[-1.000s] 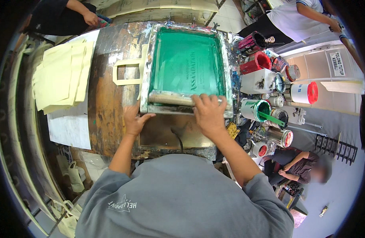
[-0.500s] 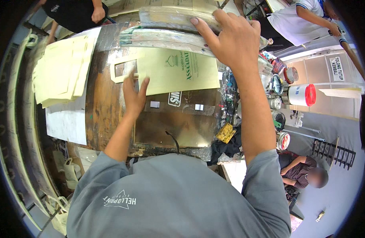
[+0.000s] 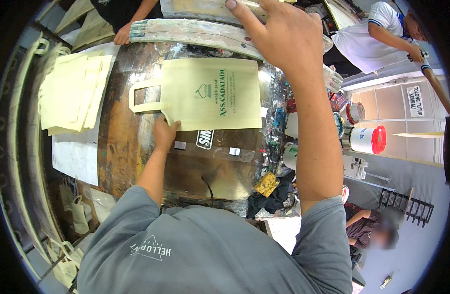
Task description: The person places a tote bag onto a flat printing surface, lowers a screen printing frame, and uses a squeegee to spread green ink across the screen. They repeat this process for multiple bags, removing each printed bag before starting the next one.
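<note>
A pale yellow tote bag (image 3: 210, 93) with a green print lies flat on the stained printing board (image 3: 122, 147), handles pointing left. My left hand (image 3: 164, 133) presses on its near left corner, fingers on the fabric. My right hand (image 3: 284, 36) is raised at the far side and grips the wooden frame of the lifted printing screen (image 3: 195, 29), which stands tilted up above the bag.
A stack of blank yellow bags (image 3: 71, 93) lies on the left. Paint pots, including a white tub with a red lid (image 3: 364, 139), crowd the right side. Another person's hand (image 3: 122, 35) rests at the far left; a person in white (image 3: 377, 34) stands far right.
The screen lay flat with both hands at its near edge; my right hand has lifted it up and away, uncovering the printed bag, and my left hand moved onto the bag's corner.
</note>
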Demonstrator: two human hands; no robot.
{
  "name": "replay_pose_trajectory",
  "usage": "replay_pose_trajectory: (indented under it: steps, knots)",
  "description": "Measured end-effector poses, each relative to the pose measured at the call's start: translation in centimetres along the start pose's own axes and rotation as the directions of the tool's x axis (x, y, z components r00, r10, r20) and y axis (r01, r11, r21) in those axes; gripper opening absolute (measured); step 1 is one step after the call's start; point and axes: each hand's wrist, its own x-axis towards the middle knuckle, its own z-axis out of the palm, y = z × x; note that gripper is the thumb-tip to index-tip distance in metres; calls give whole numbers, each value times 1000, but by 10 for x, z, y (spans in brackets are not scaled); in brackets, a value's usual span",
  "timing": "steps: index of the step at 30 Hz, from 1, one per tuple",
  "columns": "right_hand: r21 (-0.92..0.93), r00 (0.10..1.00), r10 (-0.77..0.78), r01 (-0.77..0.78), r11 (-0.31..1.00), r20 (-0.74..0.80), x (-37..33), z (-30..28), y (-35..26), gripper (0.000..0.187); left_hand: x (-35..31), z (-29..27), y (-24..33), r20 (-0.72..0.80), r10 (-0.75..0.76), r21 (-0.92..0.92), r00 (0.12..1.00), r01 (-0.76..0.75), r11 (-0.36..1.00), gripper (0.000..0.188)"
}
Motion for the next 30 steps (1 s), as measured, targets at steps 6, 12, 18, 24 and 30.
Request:
replay_pose_trajectory:
  steps: [6, 12, 18, 24, 30]
  knots:
    - [-73, 995, 58, -52, 996, 85, 2, 3, 3, 66, 29, -66, 43, 169, -76, -383, 983, 137, 914, 40]
    - [-81, 986, 98, -88, 993, 134, 0, -4, -9, 70, 140, -162, -42, 463, 115, -282, 879, 23, 959, 55]
    - [0, 989, 139, -139, 990, 51, -8, 3, -14, 69, 200, -152, -93, 459, 260, 20, 849, -302, 953, 56]
    - [143, 978, 197, -205, 968, 70, -13, 6, -23, 65, 212, -132, -105, 469, 200, 68, 860, -261, 963, 60]
    - [-17, 989, 127, -126, 992, 73, -12, 17, 5, 75, 216, -127, -122, 405, 150, 131, 902, -220, 967, 61]
